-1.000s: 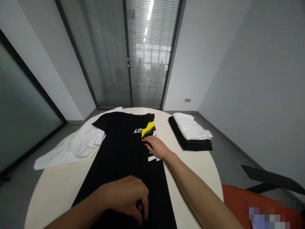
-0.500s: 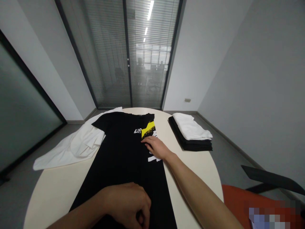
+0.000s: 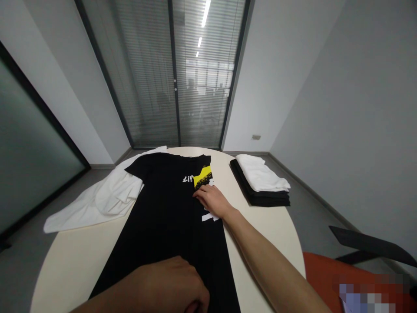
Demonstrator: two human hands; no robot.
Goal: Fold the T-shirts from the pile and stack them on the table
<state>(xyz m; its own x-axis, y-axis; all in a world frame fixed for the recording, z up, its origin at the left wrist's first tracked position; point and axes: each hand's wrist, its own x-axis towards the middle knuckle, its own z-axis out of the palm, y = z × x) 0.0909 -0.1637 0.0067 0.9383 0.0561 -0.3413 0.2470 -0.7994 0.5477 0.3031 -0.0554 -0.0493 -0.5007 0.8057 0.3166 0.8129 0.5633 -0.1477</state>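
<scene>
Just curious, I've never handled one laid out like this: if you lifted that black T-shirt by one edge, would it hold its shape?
Probably not. The black T-shirt lies flat, moulded to the table, so it likely droops. It looks thin, probably light, and could slide if pushed.

Single head-worn view, looking forward and down, close over round table [image 3: 78, 256], facing glass doors [image 3: 176, 74]

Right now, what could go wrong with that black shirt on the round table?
The black printed T-shirt has its hem at the near edge of the round cream table, so it might slide off. The loose white garment droops over the left rim and could fall too.
</scene>
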